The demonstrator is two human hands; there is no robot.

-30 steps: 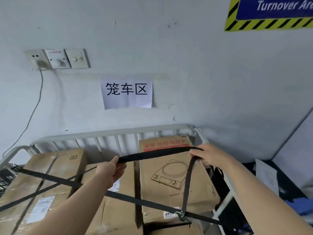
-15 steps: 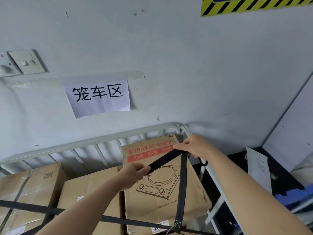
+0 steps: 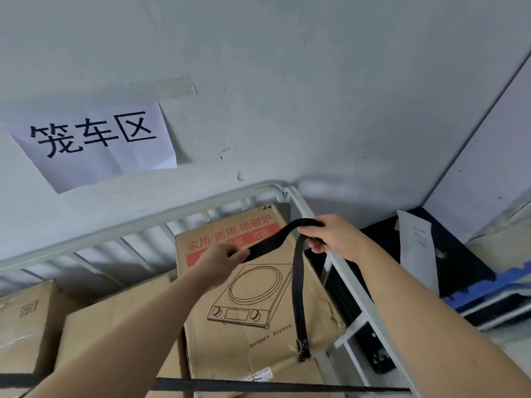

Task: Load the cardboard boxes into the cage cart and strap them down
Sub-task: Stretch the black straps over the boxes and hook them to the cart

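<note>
**You're strapping down a loaded cage cart.**

The cage cart [image 3: 161,221] stands against the wall with the cardboard boxes [image 3: 28,334] inside; the black strap [image 3: 298,282] rises from a stitched end low on the cooker box [image 3: 253,343] and bends over beside the right rail, probably so you can fasten it there; your right hand [image 3: 333,234] curls its fingers round that bend; your left hand [image 3: 221,259] pinches the free length between thumb and fingers, which pulls out slack.

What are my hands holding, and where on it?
The black strap: the left hand pinches it over the cooker box, the right hand grips its bend.
</note>
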